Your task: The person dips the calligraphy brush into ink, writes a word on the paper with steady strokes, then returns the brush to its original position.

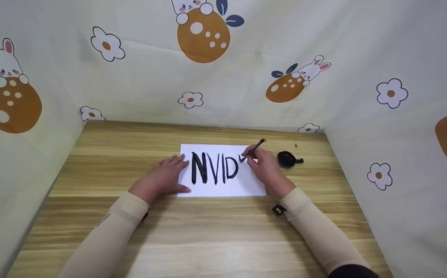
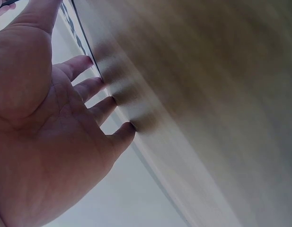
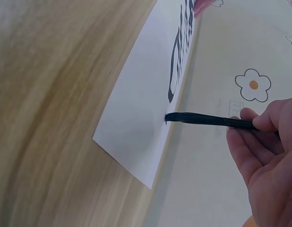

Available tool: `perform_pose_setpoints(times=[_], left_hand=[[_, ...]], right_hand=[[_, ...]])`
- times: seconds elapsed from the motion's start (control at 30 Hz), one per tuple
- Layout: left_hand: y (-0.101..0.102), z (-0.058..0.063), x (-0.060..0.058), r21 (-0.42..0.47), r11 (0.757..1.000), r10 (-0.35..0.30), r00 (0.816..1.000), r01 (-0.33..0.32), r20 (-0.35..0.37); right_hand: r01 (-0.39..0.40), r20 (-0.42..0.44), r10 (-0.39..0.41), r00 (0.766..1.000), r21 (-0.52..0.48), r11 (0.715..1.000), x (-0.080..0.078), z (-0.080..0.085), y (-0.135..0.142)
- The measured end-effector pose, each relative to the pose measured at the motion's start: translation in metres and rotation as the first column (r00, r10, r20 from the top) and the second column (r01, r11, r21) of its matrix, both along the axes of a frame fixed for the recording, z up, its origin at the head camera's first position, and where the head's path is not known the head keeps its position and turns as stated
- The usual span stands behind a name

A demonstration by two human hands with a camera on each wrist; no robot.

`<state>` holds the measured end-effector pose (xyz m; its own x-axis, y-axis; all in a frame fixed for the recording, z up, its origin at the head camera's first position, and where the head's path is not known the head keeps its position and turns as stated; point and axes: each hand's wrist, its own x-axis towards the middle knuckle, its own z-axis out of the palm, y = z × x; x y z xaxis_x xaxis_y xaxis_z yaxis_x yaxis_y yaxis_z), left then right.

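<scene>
A white sheet of paper [image 1: 252,185] lies on the wooden table, with the large black letters "NVID" painted across it. My left hand [image 1: 164,175] rests on the paper's left edge, fingers spread. Seen from its wrist, the fingertips [image 2: 123,135] press down along that edge. In my right hand [image 1: 264,166] I pinch a dark paintbrush [image 3: 202,118] between thumb and fingers, its handle tilted up. Its black tip touches the paper to the right of the D, at a short fresh stroke. Part of the brush is hidden behind the fingers.
Just right of my right hand sits a small round black pot [image 1: 286,158] with a short stub on its side. A tiny dark-green bit [image 1: 296,145] lies behind it. Patterned cloth walls [image 1: 150,77] with rabbits and flowers enclose the table at the back and both sides.
</scene>
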<state>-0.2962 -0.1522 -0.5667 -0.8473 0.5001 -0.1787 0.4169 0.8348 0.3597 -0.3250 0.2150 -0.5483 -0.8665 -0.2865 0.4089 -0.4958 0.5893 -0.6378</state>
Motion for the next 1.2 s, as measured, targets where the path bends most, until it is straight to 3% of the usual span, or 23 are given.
perform_pose_setpoints(times=[0.53, 1.2], left_hand=[[0.001, 0.001, 0.0, 0.002, 1.0, 0.014, 1.0, -0.014, -0.007], [0.0, -0.001, 0.0, 0.005, 1.0, 0.026, 1.0, -0.026, 0.01]], right_hand=[[-0.03, 0.065, 0.031, 0.997, -0.022, 0.999, 0.007, 0.003, 0.0], [-0.066, 0.041, 0.066, 0.997, -0.018, 0.998, 0.012, 0.003, 0.002]])
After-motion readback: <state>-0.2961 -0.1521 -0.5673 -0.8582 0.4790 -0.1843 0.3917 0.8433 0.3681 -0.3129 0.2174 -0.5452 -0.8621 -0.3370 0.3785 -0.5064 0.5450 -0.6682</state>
